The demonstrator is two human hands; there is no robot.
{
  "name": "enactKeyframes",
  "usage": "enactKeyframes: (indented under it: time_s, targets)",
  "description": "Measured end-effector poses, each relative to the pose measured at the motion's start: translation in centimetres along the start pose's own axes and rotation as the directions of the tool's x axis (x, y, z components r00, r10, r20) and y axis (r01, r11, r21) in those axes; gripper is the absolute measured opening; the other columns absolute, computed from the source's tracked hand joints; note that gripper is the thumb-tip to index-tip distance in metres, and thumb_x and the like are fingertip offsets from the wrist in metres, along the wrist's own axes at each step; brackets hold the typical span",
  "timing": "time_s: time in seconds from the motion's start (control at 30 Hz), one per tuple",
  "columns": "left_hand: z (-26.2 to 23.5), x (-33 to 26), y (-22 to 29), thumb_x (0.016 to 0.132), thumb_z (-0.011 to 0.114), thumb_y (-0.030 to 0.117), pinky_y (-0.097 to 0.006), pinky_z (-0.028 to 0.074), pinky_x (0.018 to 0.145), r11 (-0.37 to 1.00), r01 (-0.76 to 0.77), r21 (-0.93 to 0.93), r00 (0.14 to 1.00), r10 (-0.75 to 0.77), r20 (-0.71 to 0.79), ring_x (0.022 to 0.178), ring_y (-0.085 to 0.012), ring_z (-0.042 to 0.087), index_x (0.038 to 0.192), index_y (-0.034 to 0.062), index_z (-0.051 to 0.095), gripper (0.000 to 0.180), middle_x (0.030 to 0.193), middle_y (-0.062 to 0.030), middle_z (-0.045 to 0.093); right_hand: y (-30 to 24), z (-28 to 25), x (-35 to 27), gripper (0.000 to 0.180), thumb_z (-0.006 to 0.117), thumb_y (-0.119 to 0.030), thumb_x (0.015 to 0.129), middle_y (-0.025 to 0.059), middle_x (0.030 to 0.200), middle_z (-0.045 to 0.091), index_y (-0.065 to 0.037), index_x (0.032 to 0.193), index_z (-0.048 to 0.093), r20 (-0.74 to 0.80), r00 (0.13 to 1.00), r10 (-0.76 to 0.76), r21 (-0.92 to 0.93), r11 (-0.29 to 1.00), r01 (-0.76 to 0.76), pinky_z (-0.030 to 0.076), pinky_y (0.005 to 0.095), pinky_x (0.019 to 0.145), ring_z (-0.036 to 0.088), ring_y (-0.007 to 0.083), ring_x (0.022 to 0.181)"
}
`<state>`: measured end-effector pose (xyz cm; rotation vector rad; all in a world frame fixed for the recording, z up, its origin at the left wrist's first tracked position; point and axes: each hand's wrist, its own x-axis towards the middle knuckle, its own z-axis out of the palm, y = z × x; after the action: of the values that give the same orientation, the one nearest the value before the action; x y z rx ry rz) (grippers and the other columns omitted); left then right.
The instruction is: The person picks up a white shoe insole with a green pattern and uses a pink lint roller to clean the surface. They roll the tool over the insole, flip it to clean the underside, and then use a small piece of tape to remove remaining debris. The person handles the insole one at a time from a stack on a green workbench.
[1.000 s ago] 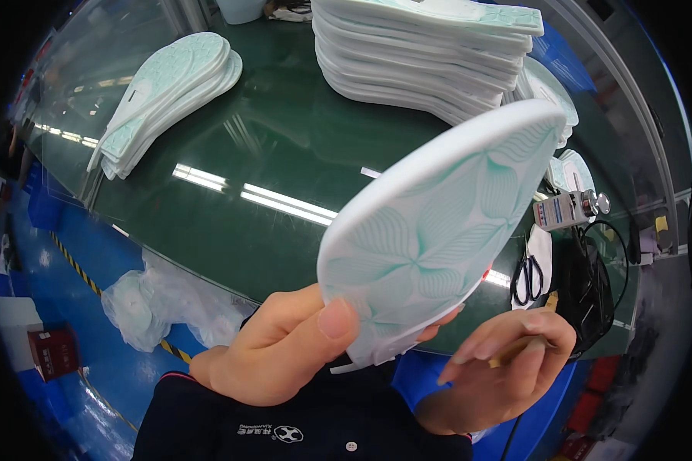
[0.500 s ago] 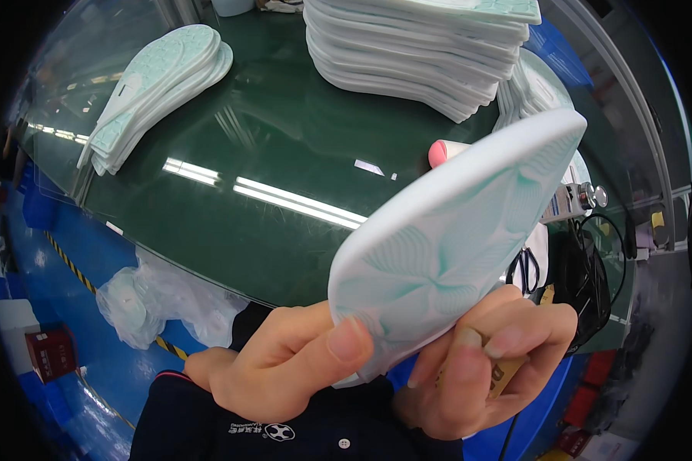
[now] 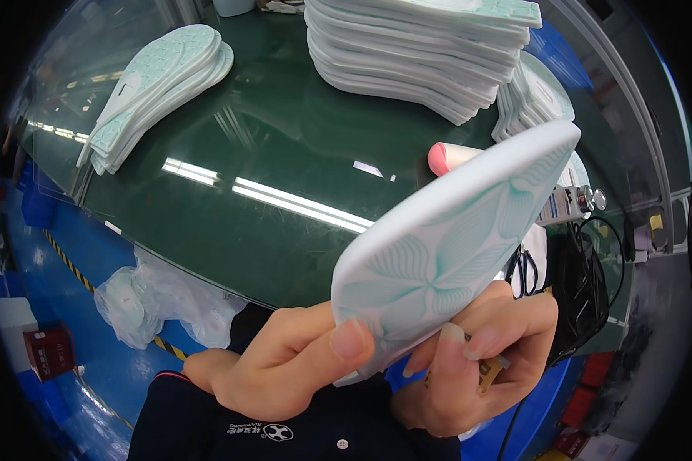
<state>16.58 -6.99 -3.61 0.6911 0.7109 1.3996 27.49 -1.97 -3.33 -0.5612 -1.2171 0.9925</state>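
Observation:
My left hand (image 3: 284, 369) grips a white shoe sole (image 3: 438, 269) with a mint-green leaf pattern, its thumb on the patterned face. The sole is tilted up, its far end pointing to the upper right. Close against the sole's lower right edge, my right hand (image 3: 480, 369) has curled fingers around a small flat yellow-brown piece (image 3: 490, 374), mostly hidden by them. What kind of thing it is cannot be made out.
On the green tabletop (image 3: 269, 154) stand a tall stack of soles (image 3: 407, 61), a smaller pile (image 3: 158, 92) to the left and more soles (image 3: 534, 96) behind. A pink-ended roller-shaped thing (image 3: 442, 159), dark-handled scissors (image 3: 524, 270) and a black bag (image 3: 580, 292) lie at right.
The sole has turned and dipped slightly, its far end lower now. My right hand has shifted a little left along its edge, with the small piece still in the fingers.

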Motion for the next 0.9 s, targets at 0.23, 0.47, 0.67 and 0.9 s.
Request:
enactKeyframes:
  time_s: [0.23,0.47,0.67,0.9]
  targets:
    - [-0.6,-0.2,0.0,0.087,0.04,0.028,-0.018,0.027,0.051,0.998,0.001,0.061,0.999,-0.004,0.034,0.059,-0.0016,0.036,0.108,-0.0042,0.046,0.039,0.067,0.0021,0.047,-0.3,-0.1,0.0,0.025,0.058,0.014,0.054,0.0037,0.059,0.048,-0.001,0.071,0.047,0.05,0.995,0.091,-0.034,0.995,-0.09,0.027,0.0155,0.046,0.039,0.0056,0.047]
    - [-0.7,-0.3,0.3,0.088,0.038,0.028,-0.019,0.031,0.057,0.998,0.013,0.062,0.998,-0.017,0.066,0.068,-0.0039,0.041,0.111,-0.0042,0.044,0.04,0.077,-0.0015,0.051,0.0,-0.5,0.2,0.024,0.056,0.014,0.057,0.0038,0.059,0.047,-0.001,0.073,0.045,0.146,0.989,0.028,-0.075,0.997,-0.017,0.03,0.0158,0.046,0.04,0.0062,0.045]
    - [-0.8,1.1,0.7,0.089,0.033,0.028,-0.028,0.033,0.085,0.972,0.182,-0.149,0.974,-0.157,0.165,0.098,-0.0162,0.045,0.116,-0.0069,0.036,0.044,0.108,-0.0132,0.047,-1.3,-1.8,1.2,0.018,0.051,0.001,0.071,0.0078,0.059,0.04,-0.001,0.08,0.035,-0.133,0.971,0.201,0.103,0.977,-0.188,0.035,0.019,0.029,0.043,0.0104,0.038]
    - [-1.4,1.1,1.1,0.09,0.028,0.03,-0.033,0.032,0.092,0.961,0.18,-0.208,0.955,-0.121,0.27,0.107,-0.0225,0.042,0.12,-0.0089,0.028,0.049,0.118,-0.018,0.04,2.9,-12.4,2.3,0.022,0.053,-0.011,0.079,0.0084,0.073,0.049,0.004,0.095,0.047,-0.407,0.911,0.065,-0.6,0.733,-0.32,0.041,0.0205,0.051,0.046,0.0086,0.058]
